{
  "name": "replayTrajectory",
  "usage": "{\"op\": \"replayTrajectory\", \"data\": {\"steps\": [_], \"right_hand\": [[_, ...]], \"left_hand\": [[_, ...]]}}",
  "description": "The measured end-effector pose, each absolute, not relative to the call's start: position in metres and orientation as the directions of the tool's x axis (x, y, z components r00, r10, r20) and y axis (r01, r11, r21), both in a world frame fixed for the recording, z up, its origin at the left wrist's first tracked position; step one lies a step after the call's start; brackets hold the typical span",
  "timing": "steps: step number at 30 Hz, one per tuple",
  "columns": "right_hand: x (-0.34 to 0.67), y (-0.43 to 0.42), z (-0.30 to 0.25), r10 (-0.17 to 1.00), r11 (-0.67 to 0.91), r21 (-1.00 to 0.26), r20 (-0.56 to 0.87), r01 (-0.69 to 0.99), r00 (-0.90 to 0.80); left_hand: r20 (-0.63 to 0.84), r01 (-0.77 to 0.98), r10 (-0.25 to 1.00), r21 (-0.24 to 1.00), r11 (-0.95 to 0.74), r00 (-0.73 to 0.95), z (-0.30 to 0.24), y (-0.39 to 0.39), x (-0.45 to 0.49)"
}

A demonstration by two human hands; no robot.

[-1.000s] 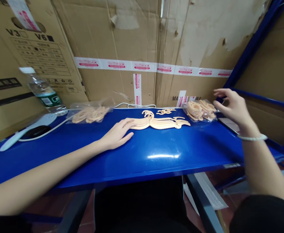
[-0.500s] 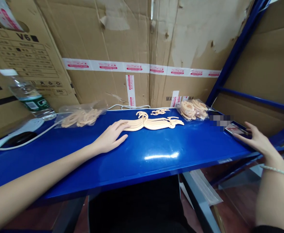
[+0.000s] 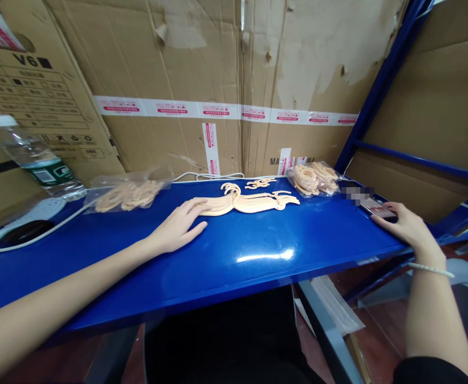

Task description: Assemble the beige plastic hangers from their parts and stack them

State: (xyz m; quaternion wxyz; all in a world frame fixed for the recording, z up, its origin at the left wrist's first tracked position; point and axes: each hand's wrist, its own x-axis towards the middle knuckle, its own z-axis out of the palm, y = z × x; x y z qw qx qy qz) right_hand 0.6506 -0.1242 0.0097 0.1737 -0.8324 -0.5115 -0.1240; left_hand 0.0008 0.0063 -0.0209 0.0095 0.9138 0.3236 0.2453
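My left hand (image 3: 177, 228) lies flat and open on the blue table (image 3: 258, 250), its fingertips touching the left end of a flat stack of peach-coloured plastic pieces (image 3: 250, 201). My right hand (image 3: 404, 226) rests at the table's right edge, fingers stretched out onto a phone (image 3: 372, 205) lying there. A white bracelet sits on that wrist. A small loose peach piece (image 3: 260, 184) lies behind the stack.
A clear bag of peach pieces (image 3: 314, 178) sits at the back right, another bag (image 3: 128, 193) at the back left. A water bottle (image 3: 38, 160), a white device with cable (image 3: 26, 216) and a black object lie far left. Cardboard boxes (image 3: 226, 80) wall the back.
My right hand came down from the air near the right bag to the phone at the table's edge. My left hand stayed put. The view has shifted slightly to the right.
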Motion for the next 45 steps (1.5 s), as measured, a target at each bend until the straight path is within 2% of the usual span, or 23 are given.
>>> {"op": "replayTrajectory", "data": {"steps": [18,21,23,25,27,29,33,36,38,40,45], "right_hand": [[0.644,-0.129,0.011,0.785,-0.379,-0.259,0.419,0.889,0.457],[0.642,-0.130,0.011,0.771,-0.338,-0.203,0.500,0.919,0.394],[0.632,-0.127,0.013,0.724,-0.292,-0.159,0.607,0.943,0.327],[0.612,-0.117,0.020,0.646,-0.213,-0.183,0.710,0.960,0.279],[0.580,-0.103,0.031,0.573,-0.076,-0.243,0.783,0.967,0.242],[0.541,-0.086,0.046,0.576,0.105,-0.218,0.809,0.970,0.120],[0.457,-0.045,0.075,0.677,0.410,-0.040,0.682,0.911,-0.275],[0.408,-0.005,0.085,0.714,0.545,0.118,0.452,0.830,-0.534],[0.384,0.025,0.085,0.773,0.546,0.174,0.275,0.820,-0.573],[0.365,0.054,0.081,0.836,0.513,0.181,0.115,0.839,-0.536],[0.340,0.099,0.065,0.855,0.511,0.185,-0.006,0.839,-0.519]], "left_hand": [[0.454,0.570,0.588,0.193,-0.798,0.669,-0.019,0.005,0.001],[0.457,0.576,0.594,0.197,-0.793,0.662,-0.020,0.006,0.001],[0.458,0.578,0.595,0.196,-0.792,0.660,-0.020,0.006,0.002],[0.460,0.578,0.594,0.196,-0.792,0.660,-0.019,0.005,0.002],[0.463,0.579,0.596,0.199,-0.791,0.656,-0.019,0.005,0.003],[0.468,0.582,0.599,0.200,-0.788,0.650,-0.018,0.004,0.003],[0.472,0.582,0.591,0.184,-0.792,0.654,-0.017,0.004,0.002],[0.473,0.581,0.585,0.175,-0.795,0.659,-0.016,0.004,0.002],[0.476,0.578,0.580,0.169,-0.798,0.661,-0.015,0.003,0.002],[0.480,0.571,0.569,0.161,-0.805,0.667,-0.014,0.002,0.003],[0.495,0.566,0.565,0.167,-0.807,0.660,-0.012,0.001,0.005]]}}
